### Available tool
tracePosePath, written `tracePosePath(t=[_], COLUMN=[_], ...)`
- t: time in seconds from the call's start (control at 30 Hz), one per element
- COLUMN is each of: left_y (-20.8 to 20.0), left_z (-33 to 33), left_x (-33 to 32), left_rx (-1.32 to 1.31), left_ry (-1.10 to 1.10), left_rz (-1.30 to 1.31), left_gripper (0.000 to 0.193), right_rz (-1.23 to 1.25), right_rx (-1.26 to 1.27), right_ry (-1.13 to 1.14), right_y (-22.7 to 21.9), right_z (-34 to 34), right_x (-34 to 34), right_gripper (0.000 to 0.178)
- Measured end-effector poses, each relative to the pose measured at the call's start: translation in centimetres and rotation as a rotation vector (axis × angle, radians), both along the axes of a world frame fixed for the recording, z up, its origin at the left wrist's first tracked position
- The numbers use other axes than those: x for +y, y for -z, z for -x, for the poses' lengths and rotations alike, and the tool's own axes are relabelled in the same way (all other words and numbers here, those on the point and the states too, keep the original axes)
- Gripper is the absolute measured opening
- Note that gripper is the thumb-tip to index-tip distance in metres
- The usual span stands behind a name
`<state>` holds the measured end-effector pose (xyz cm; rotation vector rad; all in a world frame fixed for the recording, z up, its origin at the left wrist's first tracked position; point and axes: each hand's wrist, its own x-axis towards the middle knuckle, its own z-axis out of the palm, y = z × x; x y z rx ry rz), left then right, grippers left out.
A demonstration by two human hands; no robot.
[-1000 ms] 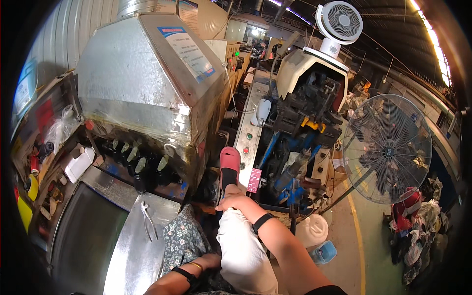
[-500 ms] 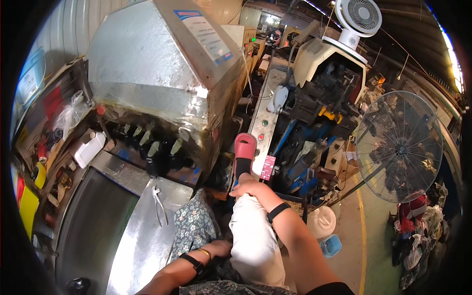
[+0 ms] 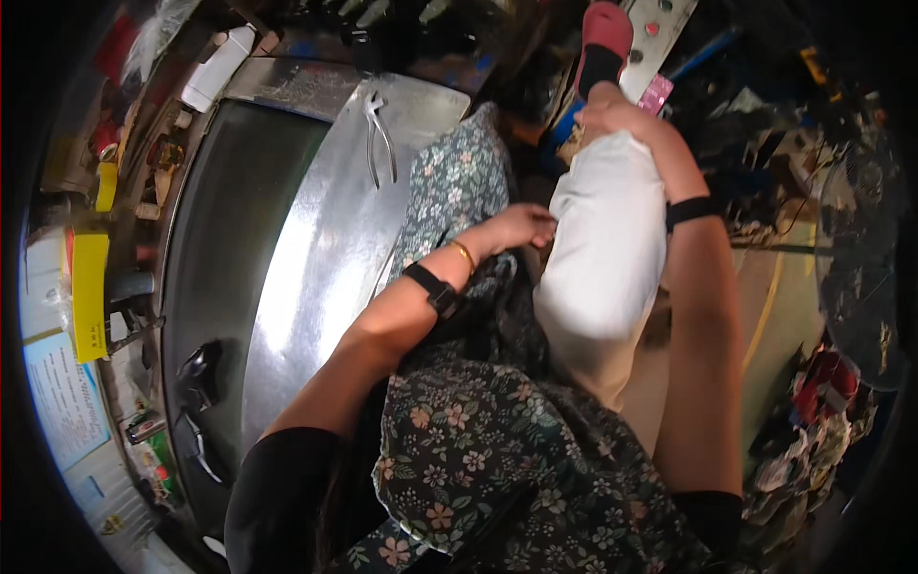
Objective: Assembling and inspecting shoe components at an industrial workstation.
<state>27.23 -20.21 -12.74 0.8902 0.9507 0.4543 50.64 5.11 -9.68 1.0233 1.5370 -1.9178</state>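
Observation:
My right hand (image 3: 617, 117) is closed round the lower end of a white trouser leg (image 3: 607, 253) at the shin. That leg is raised, its foot in a red slipper (image 3: 610, 33) and black sock (image 3: 601, 67). Beside the same trouser leg, my left hand (image 3: 521, 228) has its fingers curled, the tips close against the cloth; whatever is between them is hidden. A dark floral apron (image 3: 497, 430) covers my lap, and more of its cloth lies under the left wrist. Pliers (image 3: 380, 143) with spread handles rest on the metal plate (image 3: 306, 249) to the left.
Left of the plate runs a dark belt (image 3: 234, 201), with a shiny black object (image 3: 199, 375) at its near end. A white jug (image 3: 220, 69) stands beyond. Machine parts with blue pieces crowd the far right, and a fan (image 3: 856, 287) and a cloth heap (image 3: 822, 430) lie rightward.
The view has swung down and to the left, so everything sits higher and further right. Both hands stay near the trouser leg, the right one still at its lower end.

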Motion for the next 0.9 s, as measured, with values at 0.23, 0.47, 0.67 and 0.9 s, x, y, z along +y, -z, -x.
tracePosePath(t=[0.23, 0.47, 0.67, 0.9], left_y=[-0.7, -0.9, -0.8, -0.4], left_z=[0.0, 0.0, -0.6, 1.0], left_x=[0.7, 0.6, 1.1, -0.1], left_rx=[-0.004, -0.008, 0.004, 0.02], left_ry=[-0.096, -0.102, -0.09, -0.157], left_rz=[0.079, 0.085, 0.062, 0.018], left_gripper=[0.03, 0.028, 0.028, 0.03], right_rz=[-0.847, -0.899, -0.909, -0.838], right_rx=[-0.299, -0.467, -0.498, -0.216], right_ry=[0.248, -0.005, 0.28, 0.284], right_y=[-7.8, -9.2, -8.1, -10.3], right_z=[3.3, 4.0, 3.2, 6.2], right_x=[-6.7, -7.4, -6.5, -6.1], right_gripper=[0.053, 0.054, 0.057, 0.041])
